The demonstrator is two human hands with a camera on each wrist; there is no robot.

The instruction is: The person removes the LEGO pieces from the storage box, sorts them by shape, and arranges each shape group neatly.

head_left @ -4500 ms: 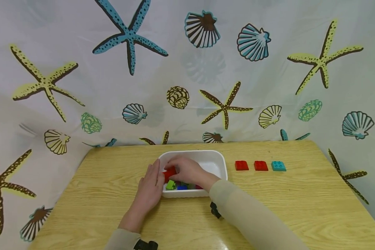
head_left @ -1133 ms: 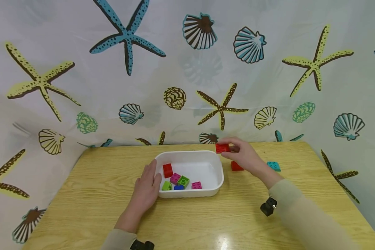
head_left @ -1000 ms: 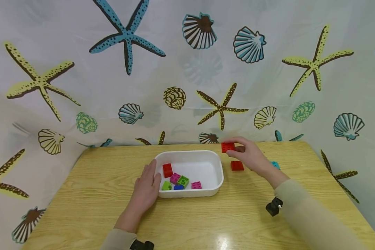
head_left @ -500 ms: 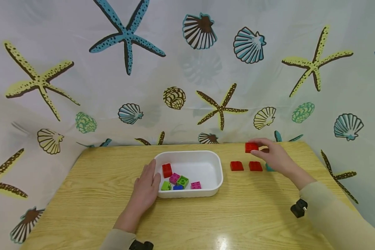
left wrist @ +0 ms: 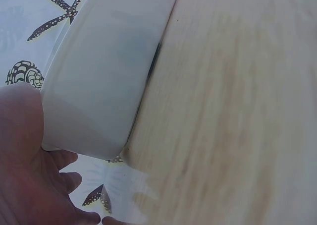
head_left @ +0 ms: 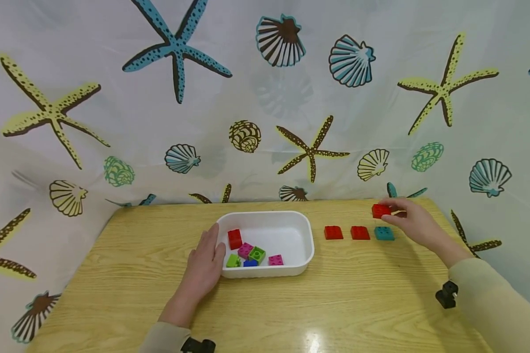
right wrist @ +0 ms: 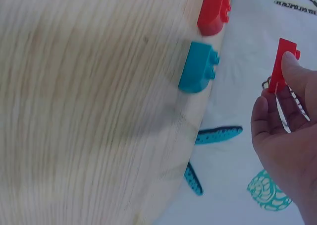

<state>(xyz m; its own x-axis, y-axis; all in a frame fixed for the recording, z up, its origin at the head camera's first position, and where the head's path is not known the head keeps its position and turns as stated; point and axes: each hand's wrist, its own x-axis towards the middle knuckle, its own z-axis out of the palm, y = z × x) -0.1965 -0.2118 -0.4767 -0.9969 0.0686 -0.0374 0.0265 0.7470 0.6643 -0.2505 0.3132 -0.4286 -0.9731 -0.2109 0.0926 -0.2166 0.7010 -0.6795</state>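
head view: white tub [head_left: 265, 272] on wooden table [head_left: 115, 279]. left hand [head_left: 204, 262]: fingers straight, laid along the tub's left end. in tub: red block [head_left: 235, 239], pink brick [head_left: 245, 250] just beside green brick [head_left: 256, 255]; lime brick [head_left: 233, 261] and blue brick [head_left: 250, 264] by the near wall; second pink brick [head_left: 276, 260] apart, to the right. right of tub, in a spaced row: flat red brick [head_left: 333, 232], second flat red brick [head_left: 359, 232], teal brick [head_left: 384, 233]. right hand [head_left: 411, 220]: held red brick [head_left: 381, 211] pinched between thumb and fingers, behind the teal one. backdrop: cloth [head_left: 221, 103] with starfish and shells.

left wrist view: tub's outer wall; left hand against one end.

right wrist view: held red brick in the air, pinched by thumb and fingers; teal and one red on table, near its edge.
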